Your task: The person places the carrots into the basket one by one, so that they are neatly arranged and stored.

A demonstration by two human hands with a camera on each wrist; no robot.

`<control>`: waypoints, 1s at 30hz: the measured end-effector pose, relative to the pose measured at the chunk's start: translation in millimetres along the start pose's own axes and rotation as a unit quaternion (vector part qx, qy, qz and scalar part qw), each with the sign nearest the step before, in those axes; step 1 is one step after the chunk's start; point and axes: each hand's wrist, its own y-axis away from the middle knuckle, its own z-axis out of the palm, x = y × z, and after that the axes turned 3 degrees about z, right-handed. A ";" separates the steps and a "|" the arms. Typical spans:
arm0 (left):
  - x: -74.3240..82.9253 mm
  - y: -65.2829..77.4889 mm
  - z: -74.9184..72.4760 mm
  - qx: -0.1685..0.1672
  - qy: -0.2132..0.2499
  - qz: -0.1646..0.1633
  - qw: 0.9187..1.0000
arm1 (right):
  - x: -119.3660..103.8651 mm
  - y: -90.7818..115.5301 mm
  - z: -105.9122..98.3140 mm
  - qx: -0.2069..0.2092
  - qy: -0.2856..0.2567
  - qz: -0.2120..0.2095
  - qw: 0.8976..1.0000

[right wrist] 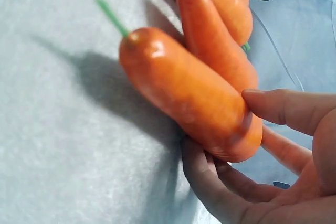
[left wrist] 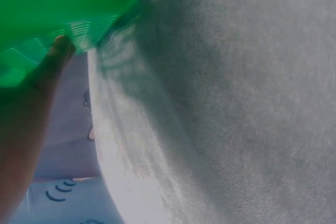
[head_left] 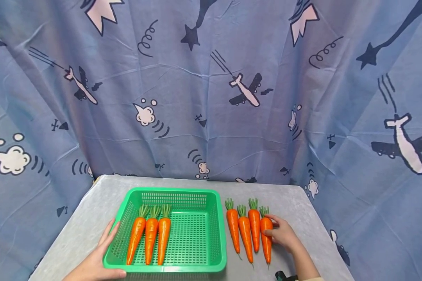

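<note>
Three orange carrots (head_left: 151, 236) with green tops lie side by side in the left part of a green plastic basket (head_left: 197, 269). My left hand (head_left: 95, 257) touches the basket's front left corner, its fingers straight along the left side and the thumb by the front rim. Right of the basket, several more carrots lie in a row on the table. With thumb and fingers, my right hand (head_left: 283, 234) grips the rightmost carrot (head_left: 266, 238) near its leafy end. The right wrist view shows this carrot (right wrist: 184, 87) between thumb and fingers, its leaves hidden.
The other loose carrots (head_left: 245, 232) lie close together between the basket and my right hand. A grey cloth covers the table (head_left: 288, 199). Behind it and at both sides hangs a blue curtain (head_left: 204, 117) printed with planes and clouds.
</note>
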 end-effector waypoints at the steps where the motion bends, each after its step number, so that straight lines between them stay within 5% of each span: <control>1: -0.4 -0.2 0.2 -0.001 0.005 0.000 1.000 | -0.2 0.7 -0.6 0.002 -0.001 0.003 1.000; 30: -6.2 0.3 0.4 0.013 -0.019 0.033 0.999 | -36.8 21.7 -14.6 0.009 -0.145 -0.056 0.988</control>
